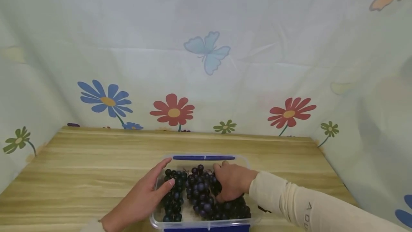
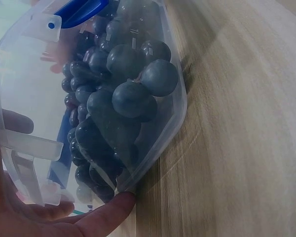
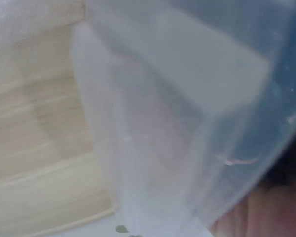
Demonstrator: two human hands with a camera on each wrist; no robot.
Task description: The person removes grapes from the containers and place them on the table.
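Inside the clear box (image 1: pixel 190 224), dark grapes (image 1: pixel 200 189) lay in bunches, probably light, smooth and easily detached, best cupped underneath. Right of the box, a cream sleeve (image 1: pixel 289 198) read "ADU", partly unclear. The left hand (image 1: pixel 146 194) pinched the box's left side; toward its far rim, the right hand (image 1: pixel 232 180) reached among the grapes, grip hidden.

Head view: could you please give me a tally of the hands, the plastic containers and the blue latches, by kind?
Hands: 2 (left hand, right hand)
Plastic container: 1
Blue latches: 2 (far latch, near latch)
Total: 5
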